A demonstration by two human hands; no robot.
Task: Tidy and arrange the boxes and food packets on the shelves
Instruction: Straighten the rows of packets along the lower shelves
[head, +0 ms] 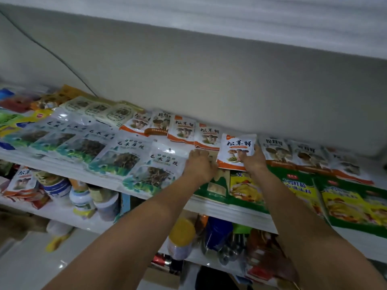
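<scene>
Both my arms reach up to the top shelf [230,208]. My right hand [254,159] grips a white and orange mushroom packet [235,150] by its lower right corner, thumb on its front, holding it tilted up. My left hand [199,164] rests palm down just left of it, fingers on the packets lying there; what is under its fingertips is hidden. A row of the same orange mushroom packets [181,130] runs along the back. Blue-green packets of dark fungus [119,155] lie in front on the left. Green and yellow packets [297,191] lie at the front right.
The white wall [209,80] rises right behind the top shelf, with a cable [52,53] running down it. The middle shelf [62,214] holds jars, tubs and more packets. The lowest shelf [199,258] holds bottles and cans. Tiled floor shows at bottom left.
</scene>
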